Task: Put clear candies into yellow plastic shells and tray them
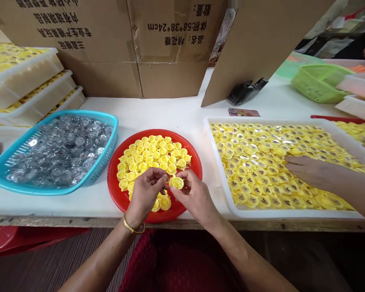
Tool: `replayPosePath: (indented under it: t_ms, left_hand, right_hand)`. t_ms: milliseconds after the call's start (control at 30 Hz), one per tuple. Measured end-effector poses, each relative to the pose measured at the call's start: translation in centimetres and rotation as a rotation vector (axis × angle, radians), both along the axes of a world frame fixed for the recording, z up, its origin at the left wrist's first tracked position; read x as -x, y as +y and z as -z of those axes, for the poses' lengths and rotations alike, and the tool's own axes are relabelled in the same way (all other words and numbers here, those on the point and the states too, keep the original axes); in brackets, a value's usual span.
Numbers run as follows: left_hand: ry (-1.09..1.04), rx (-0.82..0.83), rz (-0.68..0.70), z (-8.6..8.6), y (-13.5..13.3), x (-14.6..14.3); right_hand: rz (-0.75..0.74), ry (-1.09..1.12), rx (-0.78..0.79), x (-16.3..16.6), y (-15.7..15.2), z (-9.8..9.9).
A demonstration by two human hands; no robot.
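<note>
Right hand (pixel 194 196) pinches a yellow cap (pixel 178 183) over the near edge of the red plate (pixel 114 194). Left hand (pixel 146 190) bunches its fingers just beside the cap; whether they grip anything is hidden. Left of the plate sits a blue basket (pixel 105 160). Right of the plate is a white tray (pixel 292 213), where another person's hand (pixel 310 170) lies flat.

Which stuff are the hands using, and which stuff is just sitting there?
In use: left hand and right hand, pinching a small yellow round plastic piece; red round plastic tray of yellow pieces.
Just sitting: turquoise plastic basket of clear lids; brown cardboard boxes; green plastic basket; stacked white plastic trays.
</note>
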State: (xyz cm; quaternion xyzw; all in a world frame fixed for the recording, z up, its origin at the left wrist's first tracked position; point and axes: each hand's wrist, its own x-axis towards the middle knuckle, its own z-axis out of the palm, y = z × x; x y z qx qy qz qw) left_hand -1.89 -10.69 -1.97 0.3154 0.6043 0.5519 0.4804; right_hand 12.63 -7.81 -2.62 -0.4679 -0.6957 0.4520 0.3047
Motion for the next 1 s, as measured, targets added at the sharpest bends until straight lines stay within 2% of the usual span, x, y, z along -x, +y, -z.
replayPosePath:
  t_ms: [233, 367, 400, 467, 567, 633, 700, 833, 1000]
  left_hand:
    - [-0.131, 0.033, -0.028, -0.3, 0.6, -0.5]
    - [-0.113, 0.013, -0.018, -0.1, 0.8, -0.3]
    - [-0.053, 0.000, -0.020, -0.1, 0.8, -0.2]
    - [0.198, -0.062, -0.038, -0.2, 0.5, -0.3]
    - [0.710, -0.306, -0.032, -0.4, -0.4, -0.8]
    - [0.904, -0.476, 0.010, -0.4, -0.9, -1.3]
    - [0.951, -0.546, 0.026, -0.3, -1.4, -1.6]
    - [0.899, -0.532, -0.043, 0.0, -1.6, -2.0]
    - [0.882, -0.540, -0.069, -0.1, -1.4, -2.4]
  right_hand:
    - [0.036, 0.232, 0.245, 0.1, 0.2, 0.3]
    - [0.033, 0.322, 0.298, 0.3, 0.1, 0.0]
    - [0.036, 0.332, 0.292, 0.3, 0.0, 0.0]
    - [0.049, 0.353, 0.271, 0.4, -0.1, 0.2]
    - [0.106, 0.368, 0.211, 0.7, -0.1, 0.7]
    - [0.154, 0.354, 0.148, 1.0, -0.1, 0.9]
    - [0.188, 0.342, 0.075, 1.2, -0.1, 1.1]
    - [0.205, 0.338, -0.048, 1.5, -0.1, 1.5]
    - [0.195, 0.340, -0.093, 1.5, -0.1, 1.9]
